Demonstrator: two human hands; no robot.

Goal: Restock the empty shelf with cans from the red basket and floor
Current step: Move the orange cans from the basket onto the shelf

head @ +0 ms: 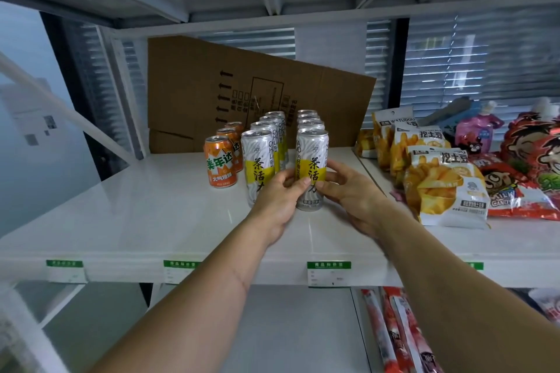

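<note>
both hands on front silver-yellow can (pixel 312 169), upright on white shelf (pixel 151 206). left hand (pixel 280 200) wrapped at 8 o'clock, right hand (pixel 351 194) at 4 o'clock, fingers closed round it. second silver-yellow row (pixel 257 160) at 9 o'clock, apparently touching. orange cans (pixel 220 165) further at 9. flattened cardboard (pixel 242 94) at 12.
</note>
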